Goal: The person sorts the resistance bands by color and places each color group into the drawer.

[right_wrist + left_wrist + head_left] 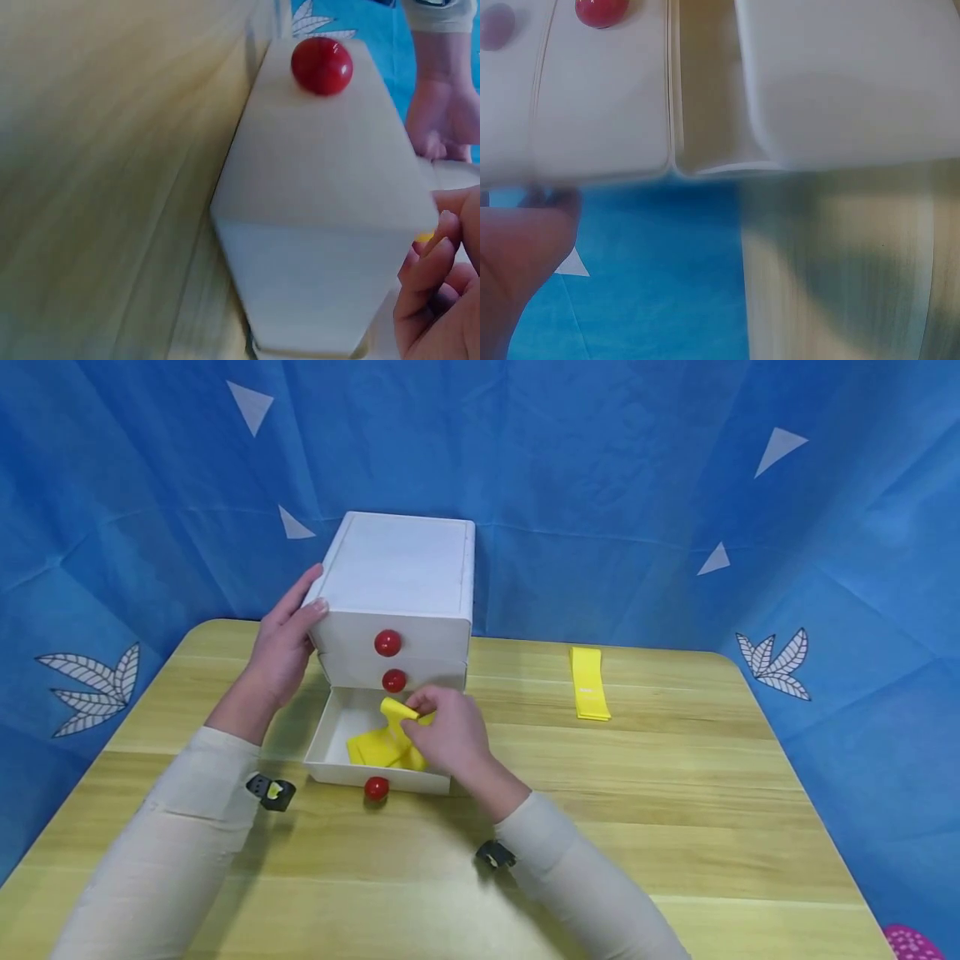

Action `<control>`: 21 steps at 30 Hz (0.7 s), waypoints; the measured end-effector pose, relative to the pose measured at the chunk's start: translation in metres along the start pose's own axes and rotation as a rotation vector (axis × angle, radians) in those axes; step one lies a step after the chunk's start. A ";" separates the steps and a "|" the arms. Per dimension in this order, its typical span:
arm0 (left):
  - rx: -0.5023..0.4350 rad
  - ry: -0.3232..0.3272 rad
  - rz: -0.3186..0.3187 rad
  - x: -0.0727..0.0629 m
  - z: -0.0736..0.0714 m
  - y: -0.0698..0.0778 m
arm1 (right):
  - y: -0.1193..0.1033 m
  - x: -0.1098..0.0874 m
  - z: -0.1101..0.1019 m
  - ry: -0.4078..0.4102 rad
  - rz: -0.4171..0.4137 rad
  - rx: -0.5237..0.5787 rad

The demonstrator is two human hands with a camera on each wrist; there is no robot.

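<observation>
A white three-drawer cabinet (401, 564) with red round knobs stands on the table, its bottom drawer (337, 775) pulled out. My left hand (279, 647) rests against the cabinet's left side, with the thumb near the top front corner. Inside the drawer lies a crumpled, soft yellow strip (372, 747). Thumb and fingers of my right hand (450, 731) pinch a raised fold of it above the drawer's right part. In the right wrist view, the drawer wall hides most of the yellow material.
Another flat yellow strip (588, 685), with a small white print, lies to the right on the wooden table (675, 827). A blue curtain (600, 510) hangs behind the cabinet and around the table. Something pink (911, 943) shows at the lower right corner.
</observation>
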State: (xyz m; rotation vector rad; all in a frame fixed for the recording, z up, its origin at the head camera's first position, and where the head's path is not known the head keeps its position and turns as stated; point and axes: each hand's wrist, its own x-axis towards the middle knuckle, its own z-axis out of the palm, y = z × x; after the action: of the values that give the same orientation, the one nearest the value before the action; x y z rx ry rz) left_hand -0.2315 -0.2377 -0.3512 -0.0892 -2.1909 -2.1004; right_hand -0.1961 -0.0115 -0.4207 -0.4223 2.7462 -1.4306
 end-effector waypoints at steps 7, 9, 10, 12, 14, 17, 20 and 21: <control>-0.025 -0.001 -0.004 0.000 -0.001 0.001 | 0.012 0.003 -0.010 -0.015 -0.030 -0.194; -0.029 -0.001 -0.002 0.000 -0.001 0.001 | 0.016 0.004 -0.013 -0.018 -0.065 -0.247; -0.028 -0.001 -0.003 -0.001 -0.002 0.001 | 0.019 0.005 -0.014 -0.020 -0.086 -0.273; -0.022 -0.002 -0.004 -0.001 -0.002 0.000 | 0.024 0.006 -0.018 -0.016 -0.131 -0.319; -0.020 -0.003 -0.005 -0.001 -0.002 0.001 | 0.030 0.006 -0.022 -0.006 -0.172 -0.339; -0.016 -0.003 -0.007 -0.001 -0.001 0.001 | 0.038 0.006 -0.029 0.026 -0.226 -0.332; -0.017 -0.003 -0.005 -0.001 -0.001 0.001 | 0.046 0.004 -0.040 0.092 -0.290 -0.312; -0.017 -0.003 -0.004 -0.001 -0.001 0.001 | 0.049 0.004 -0.044 0.121 -0.312 -0.307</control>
State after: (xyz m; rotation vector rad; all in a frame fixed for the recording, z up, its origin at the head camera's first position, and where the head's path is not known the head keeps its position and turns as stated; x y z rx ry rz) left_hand -0.2308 -0.2384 -0.3504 -0.0892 -2.1774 -2.1224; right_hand -0.2175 0.0493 -0.4340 -0.8327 3.1202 -1.1083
